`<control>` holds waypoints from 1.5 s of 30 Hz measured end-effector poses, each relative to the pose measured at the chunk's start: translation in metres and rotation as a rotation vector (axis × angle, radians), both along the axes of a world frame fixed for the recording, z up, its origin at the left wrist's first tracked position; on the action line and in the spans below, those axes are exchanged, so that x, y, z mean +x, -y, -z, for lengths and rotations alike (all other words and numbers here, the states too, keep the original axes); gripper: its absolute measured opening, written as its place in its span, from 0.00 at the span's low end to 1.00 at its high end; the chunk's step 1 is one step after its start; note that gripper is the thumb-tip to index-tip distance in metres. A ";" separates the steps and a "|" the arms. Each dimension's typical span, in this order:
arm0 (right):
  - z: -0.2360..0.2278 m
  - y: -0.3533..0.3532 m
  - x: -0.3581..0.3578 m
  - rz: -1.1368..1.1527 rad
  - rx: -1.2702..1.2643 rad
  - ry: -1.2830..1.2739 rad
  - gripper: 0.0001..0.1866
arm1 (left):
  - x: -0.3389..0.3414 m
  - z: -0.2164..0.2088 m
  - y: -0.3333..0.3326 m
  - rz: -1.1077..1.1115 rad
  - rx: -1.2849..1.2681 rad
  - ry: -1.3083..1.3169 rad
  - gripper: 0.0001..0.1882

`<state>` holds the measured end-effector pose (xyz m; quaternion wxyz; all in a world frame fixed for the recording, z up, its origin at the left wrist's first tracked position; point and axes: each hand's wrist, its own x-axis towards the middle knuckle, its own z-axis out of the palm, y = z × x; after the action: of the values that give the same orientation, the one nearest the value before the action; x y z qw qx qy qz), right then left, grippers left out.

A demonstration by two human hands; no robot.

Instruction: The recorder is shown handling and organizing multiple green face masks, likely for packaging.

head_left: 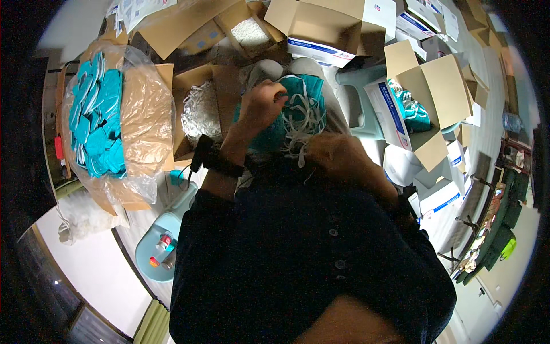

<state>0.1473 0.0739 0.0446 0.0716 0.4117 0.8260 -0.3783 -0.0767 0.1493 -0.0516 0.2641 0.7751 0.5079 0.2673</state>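
Observation:
A teal cloth piece (303, 86) with a bundle of loose white straps (306, 117) lies across my lap. My left hand (263, 103) is closed at the cloth's left edge, its fingertips pinched together by a small dark teal bit. What exactly it grips is too small to make out. Lower and to the right, my right hand (341, 157) sits beside the trailing ends of the straps. Its fingers are curled and dim, and whatever lies in them is hidden.
At left, a plastic-lined box (146, 114) holds many teal pieces (97, 120). Beside it stands a carton of white straps (200, 112). On the right, an open carton (387, 112) contains strapped teal pieces. A light-blue stool (146, 252) carries bottles. More cartons (326, 34) stand ahead.

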 end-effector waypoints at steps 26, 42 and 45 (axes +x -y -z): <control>0.066 -0.038 -0.021 0.939 -0.222 -1.283 0.04 | 0.017 -0.011 0.035 -0.250 -0.534 0.784 0.14; 0.072 -0.028 -0.032 0.959 -0.286 -1.138 0.04 | 0.040 -0.056 0.059 -0.262 -0.485 0.480 0.09; 0.077 -0.027 -0.031 0.954 -0.389 -1.126 0.04 | 0.031 -0.020 0.064 -0.293 -0.280 0.283 0.12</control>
<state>0.1159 0.1004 -0.0320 -0.4605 0.4488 0.3889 -0.6597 -0.0460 0.0857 -0.0313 0.3961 0.6039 0.6048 0.3356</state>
